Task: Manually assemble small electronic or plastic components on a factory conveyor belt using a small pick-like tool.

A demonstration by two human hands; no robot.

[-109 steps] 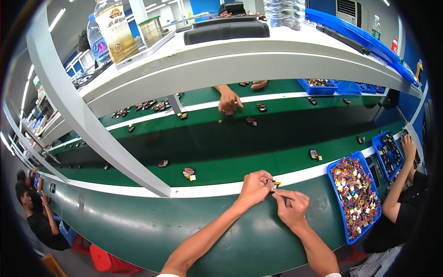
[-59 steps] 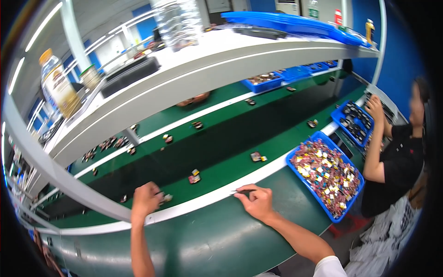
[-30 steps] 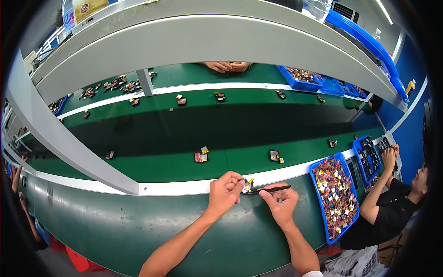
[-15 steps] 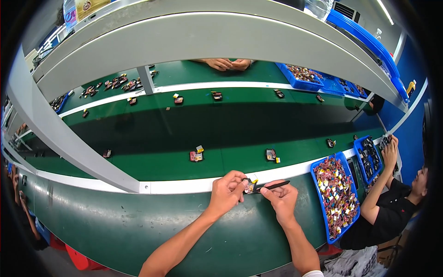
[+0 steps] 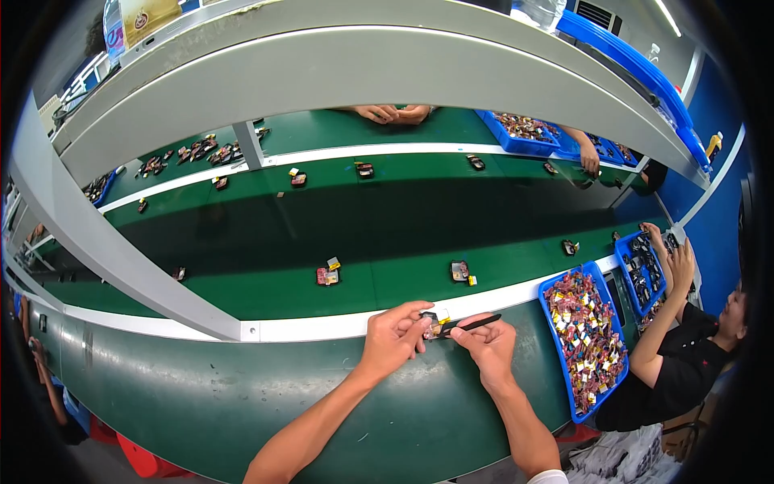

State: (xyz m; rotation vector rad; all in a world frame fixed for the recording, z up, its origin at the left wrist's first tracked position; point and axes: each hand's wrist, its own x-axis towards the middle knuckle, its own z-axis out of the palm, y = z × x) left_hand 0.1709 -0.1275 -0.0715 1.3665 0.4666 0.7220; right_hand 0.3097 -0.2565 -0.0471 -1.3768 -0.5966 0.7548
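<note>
My left hand (image 5: 393, 341) pinches a small dark part with a yellow tab (image 5: 433, 323) at the near edge of the green conveyor belt (image 5: 266, 242). My right hand (image 5: 486, 345) holds a thin black tool (image 5: 470, 324) whose tip touches that part. Both hands rest on the belt's white rail (image 5: 322, 327). Similar small parts lie on the belt just beyond, one (image 5: 327, 274) to the left and one (image 5: 460, 272) to the right.
A blue tray (image 5: 587, 339) of colourful small parts sits to my right, with a second blue tray (image 5: 642, 270) behind it where a seated person's hand (image 5: 681, 262) works. Another person's hands (image 5: 395, 113) rest across the belt. A grey shelf (image 5: 363, 56) spans overhead.
My head has turned back from the right to the belt. My hands stay together at the rail, the tool's tip kept on the small part; parts on the belt have drifted left.
</note>
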